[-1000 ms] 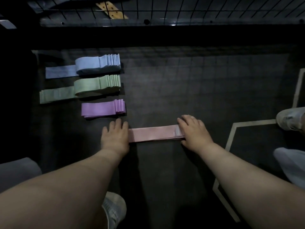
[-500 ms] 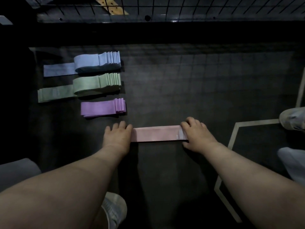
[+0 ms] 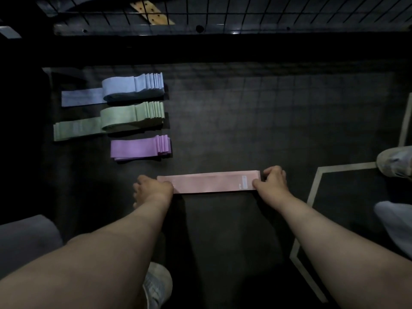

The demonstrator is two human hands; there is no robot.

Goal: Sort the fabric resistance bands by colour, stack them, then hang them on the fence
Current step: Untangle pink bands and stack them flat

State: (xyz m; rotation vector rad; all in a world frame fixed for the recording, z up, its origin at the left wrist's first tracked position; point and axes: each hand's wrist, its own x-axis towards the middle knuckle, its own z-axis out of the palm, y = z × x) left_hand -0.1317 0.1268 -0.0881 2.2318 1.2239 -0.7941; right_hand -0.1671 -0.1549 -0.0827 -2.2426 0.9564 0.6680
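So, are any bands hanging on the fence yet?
No: the blue stack, green stack, purple stack and pink bands all lie on the floor, and the fence is bare.

Dim indoor scene, dark at the edges, with a wide-angle bend.

The light is weak and seems to come from above and in front: the mesh fence (image 3: pixel 267 12) throws a faint grid shadow on the floor (image 3: pixel 267 112), and small glare spots shine on the rail below it. The corners fall into near black. The pale band stacks (image 3: pixel 133 117) and the pink band (image 3: pixel 209 182) stay readable, a little soft and grainy. Straight lines curve near the frame edges.
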